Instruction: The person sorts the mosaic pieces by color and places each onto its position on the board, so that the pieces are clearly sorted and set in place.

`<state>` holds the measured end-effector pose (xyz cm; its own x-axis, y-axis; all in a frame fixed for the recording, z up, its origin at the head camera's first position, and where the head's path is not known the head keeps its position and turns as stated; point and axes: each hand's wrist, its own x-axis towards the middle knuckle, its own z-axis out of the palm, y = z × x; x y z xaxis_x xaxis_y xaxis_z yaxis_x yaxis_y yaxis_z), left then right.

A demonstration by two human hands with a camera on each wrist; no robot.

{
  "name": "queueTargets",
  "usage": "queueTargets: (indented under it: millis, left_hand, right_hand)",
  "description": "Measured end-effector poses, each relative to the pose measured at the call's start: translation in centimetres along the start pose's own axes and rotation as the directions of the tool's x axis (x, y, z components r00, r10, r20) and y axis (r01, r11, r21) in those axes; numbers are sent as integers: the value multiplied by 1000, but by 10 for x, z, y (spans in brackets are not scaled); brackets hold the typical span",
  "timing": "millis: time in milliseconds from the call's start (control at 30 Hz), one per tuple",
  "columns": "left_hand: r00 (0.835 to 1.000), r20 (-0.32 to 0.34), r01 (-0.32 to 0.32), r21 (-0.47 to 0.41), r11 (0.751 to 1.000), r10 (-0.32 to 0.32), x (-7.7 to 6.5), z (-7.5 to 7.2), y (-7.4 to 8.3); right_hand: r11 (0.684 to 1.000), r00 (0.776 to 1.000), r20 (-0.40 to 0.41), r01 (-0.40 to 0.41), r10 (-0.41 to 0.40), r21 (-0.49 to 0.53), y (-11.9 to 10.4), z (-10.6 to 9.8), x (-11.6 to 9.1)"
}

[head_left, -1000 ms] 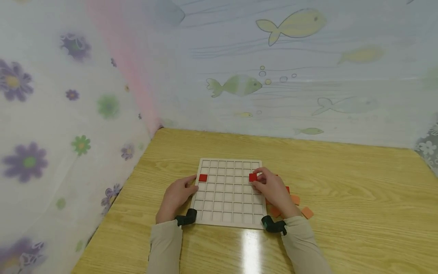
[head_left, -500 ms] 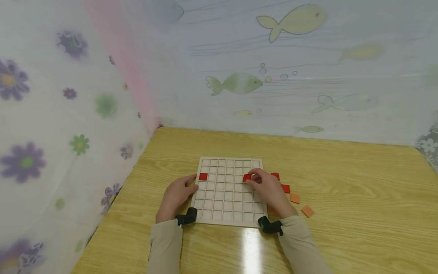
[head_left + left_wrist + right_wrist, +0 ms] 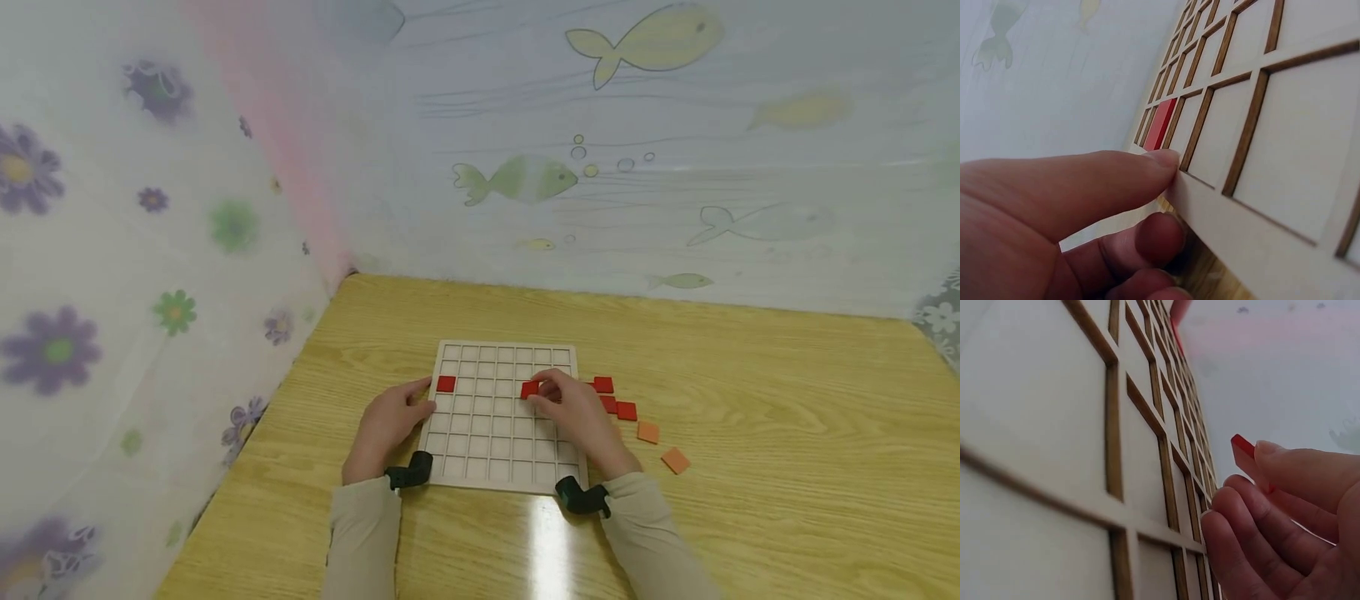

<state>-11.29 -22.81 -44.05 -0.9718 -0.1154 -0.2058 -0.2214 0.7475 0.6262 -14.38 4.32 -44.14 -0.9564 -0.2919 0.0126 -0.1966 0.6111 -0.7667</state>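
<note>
OK, right hand pinches a red tile, tilted over the board; corner may snag. Left hand spread at board edge; too little pressure, board skids.

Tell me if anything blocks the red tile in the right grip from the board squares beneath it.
Nothing visible does. The right grip pinches the red tile over the board; the seated red tile lies apart, in the leftmost column. The grip hides part of the board.

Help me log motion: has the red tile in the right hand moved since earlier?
Yes: against the gridded wooden board, the held red tile has moved left, toward the seated red tile.
</note>
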Motion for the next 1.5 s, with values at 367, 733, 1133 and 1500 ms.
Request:
queueTargets:
  millis: [367,733,1133,1500]
  left_hand:
    - [1000,14,21,2,1000,-21,0,-2,-1]
    - [1000,10,3,21,1000,-3,1,-2,1]
    - [1000,13,-13,37,999,13,1,-4,-1]
    - [1000,10,-6,42,999,5,2,-3,-1]
  right_hand:
    - [1000,1000,-3,-2,2,26,-3,11,4]
    - [1000,1000,21,3,-4,14,-15,18,11]
    - [1000,999,43,-20,20,19,-21,27,19]
    - [1000,997,74,22,-23,14,-27,34,25]
